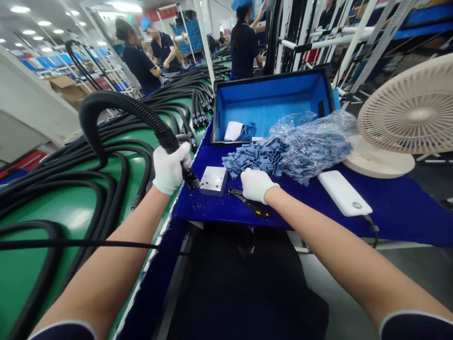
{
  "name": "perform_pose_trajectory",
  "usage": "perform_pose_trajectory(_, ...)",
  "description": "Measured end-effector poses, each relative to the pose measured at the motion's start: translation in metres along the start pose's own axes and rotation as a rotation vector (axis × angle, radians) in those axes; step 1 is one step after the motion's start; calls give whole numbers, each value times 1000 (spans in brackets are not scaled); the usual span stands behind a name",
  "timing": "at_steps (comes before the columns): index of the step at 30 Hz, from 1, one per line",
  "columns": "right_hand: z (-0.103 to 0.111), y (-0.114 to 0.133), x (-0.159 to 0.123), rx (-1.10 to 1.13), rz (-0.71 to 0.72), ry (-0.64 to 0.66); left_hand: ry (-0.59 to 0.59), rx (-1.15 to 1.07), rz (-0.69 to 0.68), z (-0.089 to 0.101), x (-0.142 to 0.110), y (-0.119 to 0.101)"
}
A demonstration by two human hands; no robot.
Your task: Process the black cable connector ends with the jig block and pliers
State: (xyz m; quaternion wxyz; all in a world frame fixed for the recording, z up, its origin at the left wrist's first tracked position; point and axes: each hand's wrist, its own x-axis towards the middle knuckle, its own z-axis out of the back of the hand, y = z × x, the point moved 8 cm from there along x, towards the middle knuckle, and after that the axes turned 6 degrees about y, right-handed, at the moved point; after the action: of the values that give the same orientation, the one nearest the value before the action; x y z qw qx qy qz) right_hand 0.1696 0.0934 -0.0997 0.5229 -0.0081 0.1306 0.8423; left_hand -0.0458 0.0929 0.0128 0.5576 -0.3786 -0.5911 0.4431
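Note:
My left hand (169, 166), in a white glove, is wrapped round the end of a thick black corrugated hose (132, 106). The hose's connector tip points down beside a square metal block (213, 180) with small holes. My right hand (257, 185), also gloved, has its fingers curled at the near edge of a pile of small blue plastic clips (260, 157). Whether a clip is between those fingers is hidden. Cutting pliers (249, 204) with black-and-yellow handles lie partly under the right hand.
A clear bag of clips (314, 148) lies before a blue bin (269, 97). To the right are a white power bank (345, 192) with a cable and a beige fan (414, 111). Many black hoses (106, 174) cover the green surface at left. Several people (244, 45) stand beyond.

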Motion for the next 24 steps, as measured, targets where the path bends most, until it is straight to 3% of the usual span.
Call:
perform_pose_trajectory(6,4,-10,0,35,104,23,13,-10,-40,-5,21,26)
perform_pose_trajectory(11,23,-4,-2,208,153,-104,-18,154,-27,-6,16,37)
perform_pose_trajectory(16,40,37,16,439,282,-164,-56,391,-21,-10,15,35)
perform_pose_trajectory(19,38,62,39,632,357,-100,13,363,-4,-7,21,37)
perform_pose_trajectory(24,29,81,76,796,377,-50,133,272,-10,0,29,46)
